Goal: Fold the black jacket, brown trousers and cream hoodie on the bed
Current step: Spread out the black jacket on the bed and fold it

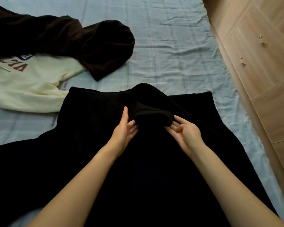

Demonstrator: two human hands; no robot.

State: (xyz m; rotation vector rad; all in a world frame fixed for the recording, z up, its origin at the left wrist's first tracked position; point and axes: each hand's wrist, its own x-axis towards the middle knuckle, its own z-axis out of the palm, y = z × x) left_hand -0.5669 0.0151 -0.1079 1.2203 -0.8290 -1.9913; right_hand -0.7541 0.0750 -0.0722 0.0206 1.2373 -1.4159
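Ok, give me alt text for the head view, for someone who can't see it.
Both hands, left hand and right hand, touch a folded-back part of the black jacket, which lies spread on the bed. The cream hoodie and brown trousers lie unfolded beyond it, at left.

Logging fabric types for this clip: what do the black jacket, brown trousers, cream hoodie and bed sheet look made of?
Black jacket: matte, thick, soft-looking, perhaps fleece or knit; too dark to be sure. Brown trousers: fuzzy, dull nap, like fleece or corduroy. Cream hoodie: smooth matte sweatshirt jersey, with printed lettering. Bed sheet: thin woven cloth, likely cotton, with fine creases.
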